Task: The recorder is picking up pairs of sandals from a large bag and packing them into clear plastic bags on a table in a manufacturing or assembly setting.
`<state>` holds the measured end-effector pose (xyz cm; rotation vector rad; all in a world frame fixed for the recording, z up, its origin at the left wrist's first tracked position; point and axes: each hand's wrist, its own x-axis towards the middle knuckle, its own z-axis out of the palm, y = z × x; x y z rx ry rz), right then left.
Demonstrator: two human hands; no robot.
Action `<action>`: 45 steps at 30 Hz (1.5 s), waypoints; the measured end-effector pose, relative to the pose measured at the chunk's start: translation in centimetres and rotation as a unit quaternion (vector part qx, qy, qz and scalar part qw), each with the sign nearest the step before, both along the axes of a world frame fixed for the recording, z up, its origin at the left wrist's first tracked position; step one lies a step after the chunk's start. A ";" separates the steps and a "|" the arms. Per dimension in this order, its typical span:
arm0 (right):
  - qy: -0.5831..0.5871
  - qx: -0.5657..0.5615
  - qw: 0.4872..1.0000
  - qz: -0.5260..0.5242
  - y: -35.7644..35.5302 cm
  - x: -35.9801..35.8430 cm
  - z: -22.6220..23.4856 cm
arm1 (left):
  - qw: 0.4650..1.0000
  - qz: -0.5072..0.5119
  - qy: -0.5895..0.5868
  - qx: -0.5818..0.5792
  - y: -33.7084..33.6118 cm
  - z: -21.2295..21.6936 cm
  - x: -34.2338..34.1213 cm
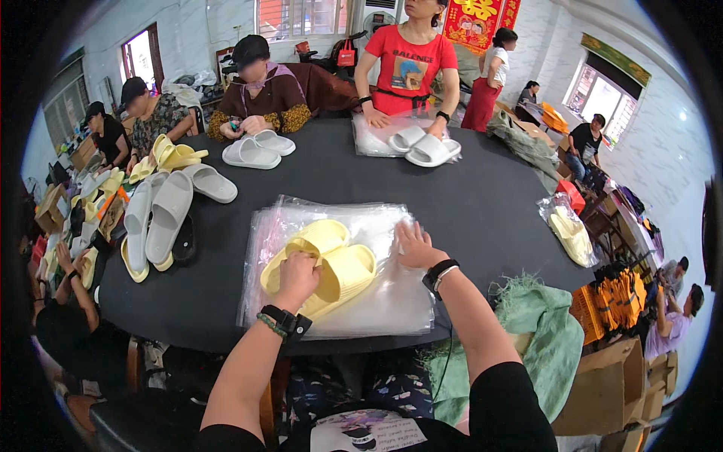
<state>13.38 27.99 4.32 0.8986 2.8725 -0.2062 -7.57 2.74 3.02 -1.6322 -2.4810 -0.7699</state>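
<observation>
A pair of pale yellow slide slippers [350,273] rests on a stack of clear plastic bags [399,305] in front of me. My left hand [300,277] is closed round the strap area of the slippers; the fingertips are partly hidden, so whether it grips one or both I cannot tell. To the right of the pair, my right hand [416,247] lies with fingers stretched out on the bags' right side, holding nothing.
White-grey slippers [167,215] and a few yellow ones are piled at the left of the dark table [482,218]. Across it, a person in red handles white slippers [431,151] on bags. Bagged yellow slippers [570,235] lie at the right edge; a green sack [538,324] hangs nearby.
</observation>
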 end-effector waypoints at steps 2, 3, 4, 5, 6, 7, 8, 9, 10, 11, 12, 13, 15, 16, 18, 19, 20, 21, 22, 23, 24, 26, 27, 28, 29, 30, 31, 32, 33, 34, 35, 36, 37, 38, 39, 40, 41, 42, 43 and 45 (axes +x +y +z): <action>-0.034 -0.006 0.999 -0.023 0.3 0.0 1.0 | 1.000 -0.004 -0.006 0.009 -0.1 0.1 0.1; -0.036 -0.028 0.998 -0.042 0.7 0.4 1.7 | 1.000 -0.001 -0.006 -0.009 0.0 0.3 0.2; -0.039 -0.051 0.996 -0.060 0.9 0.9 2.2 | 1.000 0.001 -0.007 -0.026 0.1 0.5 0.3; 0.004 -0.007 0.999 -0.053 0.9 1.5 2.1 | 1.000 -0.001 -0.007 -0.026 0.3 0.4 0.3; 0.003 -0.008 0.999 -0.052 0.6 1.5 2.7 | 1.000 0.001 -0.006 -0.019 0.1 0.3 0.2; 0.031 0.035 0.999 -0.013 0.3 1.6 3.3 | 1.000 0.003 -0.005 -0.013 -0.2 0.1 0.1; 0.059 0.077 0.995 0.027 -0.1 1.5 3.9 | 1.000 0.006 -0.006 -0.015 -0.5 0.0 0.0; 0.057 0.078 0.995 0.024 0.2 1.6 3.9 | 1.000 0.004 -0.005 -0.017 -0.3 0.1 0.1; 0.046 0.047 0.997 0.026 0.3 1.4 3.7 | 1.000 0.003 -0.003 -0.019 -0.1 0.2 0.1; 0.034 0.016 0.999 0.029 0.4 1.4 3.6 | 1.000 0.001 -0.004 -0.019 0.1 0.2 0.1; 0.033 0.015 0.999 0.030 0.4 1.4 3.3 | 1.000 -0.003 -0.003 -0.009 0.1 0.1 -0.1; 0.013 -0.031 0.999 0.023 0.4 1.4 3.0 | 1.000 -0.006 -0.001 0.002 0.0 0.0 -0.2; -0.009 -0.077 0.997 0.015 0.6 1.6 2.4 | 1.000 -0.007 -0.001 0.003 0.2 -0.1 -0.2; -0.004 -0.047 0.999 -0.005 0.7 1.7 2.1 | 1.000 -0.010 0.000 0.005 0.3 0.0 -0.1; 0.002 -0.018 1.000 -0.022 0.7 1.9 2.1 | 1.000 -0.010 0.001 -0.011 0.5 0.0 0.1; -0.007 -0.014 0.999 -0.049 0.7 1.9 2.5 | 1.000 -0.009 0.002 -0.026 0.5 0.1 0.2; -0.017 -0.010 0.997 -0.077 0.6 1.9 2.9 | 1.000 -0.006 0.003 -0.026 0.5 0.1 0.3; 0.023 0.026 0.997 -0.070 0.2 2.0 3.0 | 1.000 -0.009 0.011 0.013 0.5 0.2 0.6; 0.023 0.027 0.997 -0.068 0.1 1.8 3.4 | 0.998 -0.011 0.019 0.052 0.4 0.3 0.6; 0.042 0.062 0.997 -0.030 0.1 1.7 3.8 | 0.998 -0.008 0.019 0.052 0.5 0.2 0.4; 0.059 0.094 0.994 0.008 -0.3 1.5 4.1 | 0.998 -0.009 0.020 0.054 0.2 0.2 0.2; 0.062 0.082 0.994 0.028 -0.7 0.0 3.9 | 0.998 0.000 0.021 0.054 -0.7 0.2 -0.4; 0.064 0.072 0.994 0.042 -0.8 -1.0 3.7 | 0.999 -0.001 0.027 0.021 -0.9 0.5 -0.6; 0.078 0.055 0.995 0.043 -0.3 -0.8 2.5 | 0.999 0.003 0.033 -0.010 -1.2 0.8 -0.8; 0.096 0.039 0.993 0.053 0.8 -0.1 0.9 | 0.999 -0.011 0.014 0.035 -0.9 -0.2 -0.8; 0.116 0.033 0.990 0.067 2.5 1.1 0.0 | 0.996 -0.025 -0.003 0.082 0.1 -1.1 -0.6; 0.125 0.041 0.989 0.073 2.8 2.1 -0.2 | 0.996 -0.040 -0.002 0.076 0.2 -0.7 -0.1; 0.082 0.018 0.996 0.038 2.8 2.8 0.6 | 0.996 -0.057 -0.002 0.072 0.7 -0.2 0.5; 0.055 0.013 0.998 0.021 2.5 3.5 1.2 | 0.996 -0.044 0.010 0.073 1.0 -0.1 0.8; -0.008 -0.016 1.000 -0.016 1.4 3.1 2.2 | 0.997 -0.028 0.020 0.073 0.7 -0.3 0.7; -0.048 -0.025 0.998 -0.037 1.6 3.1 2.8 | 0.998 -0.018 0.012 0.058 1.0 -0.1 1.2; -0.030 0.009 0.999 -0.008 0.8 3.0 3.4 | 0.999 -0.005 0.004 0.040 0.5 0.2 1.2; -0.021 0.010 1.000 0.019 -0.2 2.4 4.0 | 0.999 0.012 0.005 0.038 0.0 0.4 1.0; -0.012 0.012 0.999 0.044 -1.1 1.8 4.4 | 1.000 0.018 0.002 0.021 -0.4 0.6 0.8; -0.013 0.012 0.999 0.051 -2.1 1.9 5.0 | 1.000 0.015 -0.002 0.007 -0.5 0.7 0.9; -0.040 -0.015 0.996 0.079 -3.2 1.8 5.4 | 1.000 0.023 -0.003 0.006 -0.7 0.5 0.8; -0.068 -0.041 0.991 0.106 -4.2 1.7 5.2 | 1.000 0.026 -0.004 0.011 -0.9 0.3 0.6; -0.069 -0.039 0.991 0.106 -4.6 2.1 4.7 | 1.000 0.022 -0.005 0.021 -0.5 0.2 0.6; -0.127 -0.063 0.985 0.095 -4.9 2.6 3.7 | 0.999 0.020 -0.005 0.024 -0.1 0.2 0.7; -0.151 -0.093 0.980 0.094 -5.4 3.7 2.1 | 0.999 0.004 -0.001 0.042 0.2 0.1 0.7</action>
